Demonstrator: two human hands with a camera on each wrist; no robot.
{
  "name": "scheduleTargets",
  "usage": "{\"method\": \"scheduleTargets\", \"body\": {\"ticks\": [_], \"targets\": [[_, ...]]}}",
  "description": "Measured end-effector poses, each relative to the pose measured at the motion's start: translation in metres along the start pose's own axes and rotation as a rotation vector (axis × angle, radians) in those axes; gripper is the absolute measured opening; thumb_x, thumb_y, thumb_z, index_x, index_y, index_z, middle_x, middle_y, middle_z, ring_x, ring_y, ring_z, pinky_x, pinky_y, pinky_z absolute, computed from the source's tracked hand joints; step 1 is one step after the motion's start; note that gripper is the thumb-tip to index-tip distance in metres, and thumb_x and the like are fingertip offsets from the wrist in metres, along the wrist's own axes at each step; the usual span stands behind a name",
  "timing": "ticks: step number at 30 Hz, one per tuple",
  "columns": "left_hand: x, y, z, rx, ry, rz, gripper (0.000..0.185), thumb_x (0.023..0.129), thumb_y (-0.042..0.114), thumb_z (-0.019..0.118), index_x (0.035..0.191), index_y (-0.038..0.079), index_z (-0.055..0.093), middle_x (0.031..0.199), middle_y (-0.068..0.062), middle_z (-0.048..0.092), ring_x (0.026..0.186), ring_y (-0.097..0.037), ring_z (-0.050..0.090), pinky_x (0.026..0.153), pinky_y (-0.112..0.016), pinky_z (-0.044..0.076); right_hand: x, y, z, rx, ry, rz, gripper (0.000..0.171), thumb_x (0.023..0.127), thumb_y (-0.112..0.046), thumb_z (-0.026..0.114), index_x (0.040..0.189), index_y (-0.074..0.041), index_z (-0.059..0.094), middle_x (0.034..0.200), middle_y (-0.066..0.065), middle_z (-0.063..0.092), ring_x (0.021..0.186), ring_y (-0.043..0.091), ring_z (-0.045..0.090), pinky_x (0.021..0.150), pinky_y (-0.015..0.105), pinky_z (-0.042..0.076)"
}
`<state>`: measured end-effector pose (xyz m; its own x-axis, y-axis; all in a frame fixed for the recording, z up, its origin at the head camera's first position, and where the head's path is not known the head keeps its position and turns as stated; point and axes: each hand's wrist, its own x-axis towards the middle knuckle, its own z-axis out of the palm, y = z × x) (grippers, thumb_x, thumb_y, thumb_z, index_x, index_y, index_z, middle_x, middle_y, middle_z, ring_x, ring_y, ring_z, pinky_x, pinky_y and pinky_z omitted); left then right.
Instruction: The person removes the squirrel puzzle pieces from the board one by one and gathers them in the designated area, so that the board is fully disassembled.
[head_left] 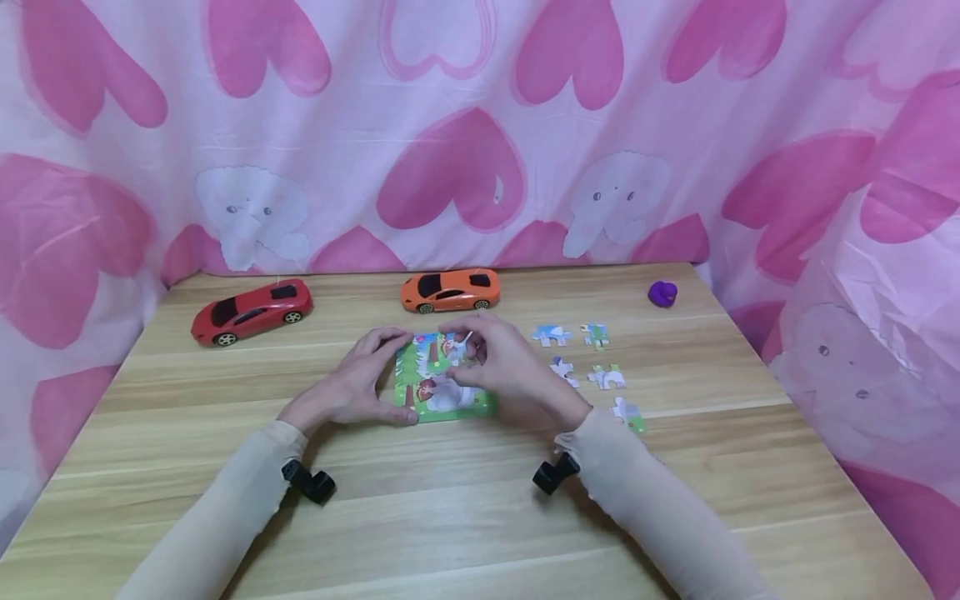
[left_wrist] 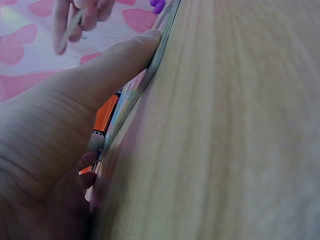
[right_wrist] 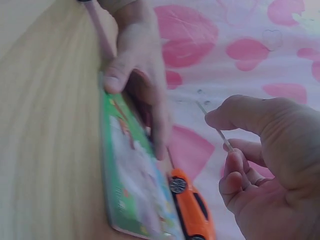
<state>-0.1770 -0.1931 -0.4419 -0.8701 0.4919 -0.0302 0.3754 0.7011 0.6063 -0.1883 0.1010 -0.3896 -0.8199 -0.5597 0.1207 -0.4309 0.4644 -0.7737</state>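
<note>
Centrally on the pale wood-grain counter (head_left: 465, 517) lies a green cardboard jigsaw board with a cartoon picture (head_left: 438, 392), flat, and both hands work at it. The left hand (head_left: 352, 385) rests at the board's left edge, its grip closed lightly on that edge: thumb (left_wrist: 125, 55) pressed along the rim, fingers curled over the far side. The right hand (head_left: 506, 371) hovers over the board's upper right part, its grip pinching a thin loose jigsaw piece (right_wrist: 215, 127) between thumb and fingertips, held just above the picture and not touching it.

Just right of the board, five more small loose puzzle pieces (head_left: 592, 367) lie scattered flat on the counter, apart from one another. Behind the board stands an orange plastic toy sports car (head_left: 450, 291); a red plastic toy sports car (head_left: 251, 311) sits well to its left. A small purple lump (head_left: 662, 292) lies near the far right corner. A pink cloth printed with hearts and elephants (head_left: 480, 133) hangs behind and around the counter.
</note>
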Motion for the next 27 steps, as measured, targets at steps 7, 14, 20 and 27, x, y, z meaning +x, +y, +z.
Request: {"method": "scheduleTargets", "body": {"ticks": [7,14,20,27], "targets": [[0.000,0.000,0.000,0.011,-0.004,0.002,0.135,0.073,0.065,0.099,0.176,0.010,0.030,0.178,-0.014,0.025,0.164,-0.038,0.025,0.135,-0.067,0.024,-0.010,-0.002,-0.028,-0.009,0.073,-0.043,0.058,0.092,-0.008,0.090,0.147,-0.013,0.071,0.120,0.012,0.062,0.091,0.028,0.061,0.069,0.024,0.051],[0.000,0.000,0.001,0.012,0.002,0.003,0.135,0.073,0.065,0.099,0.176,0.010,0.030,0.178,-0.014,0.025,0.164,-0.038,0.025,0.135,-0.067,0.024,-0.026,-0.001,-0.054,-0.017,0.126,-0.018,0.059,0.094,-0.007,0.089,0.149,-0.012,0.070,0.120,0.010,0.062,0.089,0.034,0.060,0.068,0.024,0.047],[-0.001,-0.001,0.000,0.017,0.000,0.004,0.135,0.074,0.065,0.098,0.176,0.011,0.030,0.178,-0.013,0.025,0.164,-0.038,0.024,0.135,-0.067,0.024,-0.042,0.005,-0.069,-0.005,0.152,-0.004,0.062,0.093,-0.008,0.089,0.151,-0.015,0.069,0.118,0.011,0.061,0.092,0.035,0.059,0.069,0.024,0.048],[-0.001,-0.002,-0.001,0.019,-0.001,0.002,0.135,0.073,0.066,0.098,0.176,0.011,0.030,0.178,-0.013,0.025,0.165,-0.038,0.024,0.135,-0.067,0.023,-0.061,0.014,-0.075,-0.033,0.163,-0.003,0.062,0.092,-0.006,0.089,0.151,-0.014,0.069,0.116,0.014,0.061,0.092,0.032,0.059,0.068,0.024,0.048]]}}
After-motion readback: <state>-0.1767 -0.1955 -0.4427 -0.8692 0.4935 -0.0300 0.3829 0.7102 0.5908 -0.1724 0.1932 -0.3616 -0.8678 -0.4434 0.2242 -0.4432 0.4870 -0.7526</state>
